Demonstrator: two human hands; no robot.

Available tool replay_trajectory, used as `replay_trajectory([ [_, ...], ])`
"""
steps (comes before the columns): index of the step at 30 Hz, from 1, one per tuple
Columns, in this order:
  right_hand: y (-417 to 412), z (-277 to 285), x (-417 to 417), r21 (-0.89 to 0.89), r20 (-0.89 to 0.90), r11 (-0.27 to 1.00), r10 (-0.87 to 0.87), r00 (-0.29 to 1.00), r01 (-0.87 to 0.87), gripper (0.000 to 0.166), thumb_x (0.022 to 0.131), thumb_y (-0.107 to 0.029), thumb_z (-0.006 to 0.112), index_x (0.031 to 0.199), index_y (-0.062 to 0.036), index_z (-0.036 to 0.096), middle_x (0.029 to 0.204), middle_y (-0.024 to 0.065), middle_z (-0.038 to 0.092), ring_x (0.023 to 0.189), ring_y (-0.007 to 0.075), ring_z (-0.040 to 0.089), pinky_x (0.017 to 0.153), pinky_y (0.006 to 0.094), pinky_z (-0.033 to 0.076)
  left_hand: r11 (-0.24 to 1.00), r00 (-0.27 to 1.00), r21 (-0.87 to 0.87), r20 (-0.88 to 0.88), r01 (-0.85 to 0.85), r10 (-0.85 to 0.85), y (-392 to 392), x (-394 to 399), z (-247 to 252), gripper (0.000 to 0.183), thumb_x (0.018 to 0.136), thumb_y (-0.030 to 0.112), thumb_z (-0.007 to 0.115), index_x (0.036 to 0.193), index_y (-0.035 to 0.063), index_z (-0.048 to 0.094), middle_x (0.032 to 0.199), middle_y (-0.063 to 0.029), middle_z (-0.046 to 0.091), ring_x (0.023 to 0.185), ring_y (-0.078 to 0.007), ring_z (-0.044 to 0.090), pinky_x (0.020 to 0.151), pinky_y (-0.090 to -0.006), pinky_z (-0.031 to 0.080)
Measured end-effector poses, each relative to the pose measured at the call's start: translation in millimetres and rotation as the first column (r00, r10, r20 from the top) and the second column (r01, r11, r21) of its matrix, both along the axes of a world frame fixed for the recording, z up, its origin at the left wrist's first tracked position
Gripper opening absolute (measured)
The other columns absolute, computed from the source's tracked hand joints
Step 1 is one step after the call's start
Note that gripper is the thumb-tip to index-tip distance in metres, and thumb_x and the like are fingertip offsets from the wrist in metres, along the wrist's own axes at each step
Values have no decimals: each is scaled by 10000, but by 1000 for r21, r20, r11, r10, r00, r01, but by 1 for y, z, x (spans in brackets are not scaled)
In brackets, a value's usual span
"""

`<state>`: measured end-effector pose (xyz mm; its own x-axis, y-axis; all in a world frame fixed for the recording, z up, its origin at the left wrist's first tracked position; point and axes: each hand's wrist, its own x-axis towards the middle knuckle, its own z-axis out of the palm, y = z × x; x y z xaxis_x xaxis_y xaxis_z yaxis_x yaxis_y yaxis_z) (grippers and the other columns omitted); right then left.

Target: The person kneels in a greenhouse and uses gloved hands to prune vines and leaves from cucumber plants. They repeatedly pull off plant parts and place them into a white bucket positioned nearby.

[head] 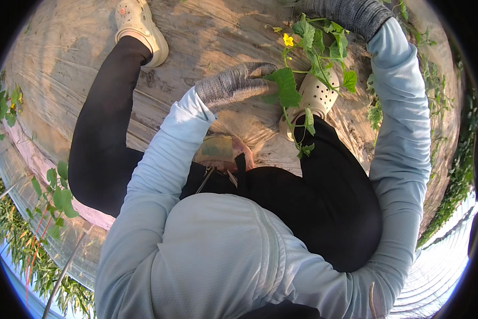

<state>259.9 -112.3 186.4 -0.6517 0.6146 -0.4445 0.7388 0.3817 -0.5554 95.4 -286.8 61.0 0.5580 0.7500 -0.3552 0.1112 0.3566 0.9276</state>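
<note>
A green cucurbit vine (318, 60) with lobed leaves and a small yellow flower (288, 40) stretches across in front of me, over one of my cream clogs (320, 91). Its tip dangles by my black trouser leg. My left hand (239, 84), in a grey knit glove, reaches in from the left, its fingertips against a broad leaf (287, 87). The leaf partly hides those fingertips, so a grip on it is unclear. At the top edge, my right hand (338, 14) in a matching glove is bent over the upper vine; its fingers are mostly cut off or hidden.
Wrinkled plastic film (175, 91) covers the ground. My other cream clog (143, 32) rests at upper left. A pinkish object (223, 153) lies between my legs. More leafy plants (61, 197) grow at left beside thin poles (63, 275), with further foliage (454, 183) along the right.
</note>
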Motion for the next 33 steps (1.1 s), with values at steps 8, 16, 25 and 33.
replay_trajectory([
  [8,26,-111,-29,56,378,859,454,807,-509,241,735,-276,628,808,-54,687,681,134,641,622,247,612,566,365,494,987,981,-106,-133,125,-138,20,10,22,412,903,202,540,1285,60,480,1359,-142,413,1235,-222,437,1005,-321,383],
  [16,46,-214,1,32,331,838,505,797,-544,250,673,-334,651,719,-95,710,683,150,641,636,306,611,569,408,493,991,985,-63,-115,119,-125,18,8,17,485,880,227,593,1283,-2,450,1345,-139,442,1191,-215,479,976,-312,404],
  [25,37,-120,0,-47,-290,989,-151,945,144,337,740,-254,659,997,-37,664,811,124,679,742,248,647,696,345,507,986,998,-159,33,56,-51,20,2,16,442,894,210,566,1276,9,466,1291,-131,484,1146,-200,504,961,-306,400],
  [33,63,-105,-67,275,-72,955,138,988,-113,206,766,-264,564,847,-90,639,728,155,621,724,339,600,667,419,472,983,985,-154,-118,105,-124,20,4,8,501,883,279,591,1274,-5,459,1232,-161,526,1127,-229,515,943,-319,407],
])
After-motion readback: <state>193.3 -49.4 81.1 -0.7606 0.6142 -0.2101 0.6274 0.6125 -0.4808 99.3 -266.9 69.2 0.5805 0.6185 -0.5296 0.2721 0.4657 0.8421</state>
